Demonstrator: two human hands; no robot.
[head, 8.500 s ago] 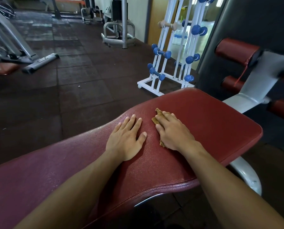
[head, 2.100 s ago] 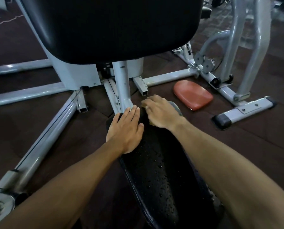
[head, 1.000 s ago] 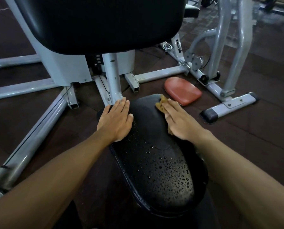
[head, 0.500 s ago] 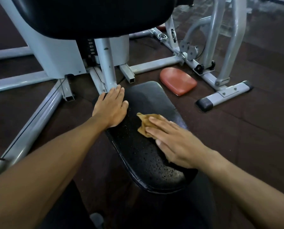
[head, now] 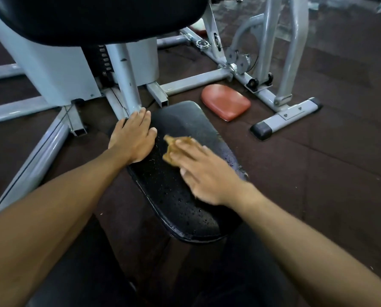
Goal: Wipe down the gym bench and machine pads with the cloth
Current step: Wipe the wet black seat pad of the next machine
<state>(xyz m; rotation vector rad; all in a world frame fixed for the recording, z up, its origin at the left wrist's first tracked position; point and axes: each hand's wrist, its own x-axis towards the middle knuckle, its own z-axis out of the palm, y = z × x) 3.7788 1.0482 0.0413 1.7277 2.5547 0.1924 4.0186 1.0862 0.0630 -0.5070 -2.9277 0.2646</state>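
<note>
Both bare forearms reach forward and slightly inward from the bottom corners of the head view, sleeves not visible. The left hand (head: 133, 138) lies flat, palm down, fingers straight and close together, thumb angled out toward the right. The right hand (head: 204, 173) is also palm down with fingers extended and a little spread, pointing up and to the left toward the other hand; its outline is blurred, and the two hands sit near each other without touching.
</note>
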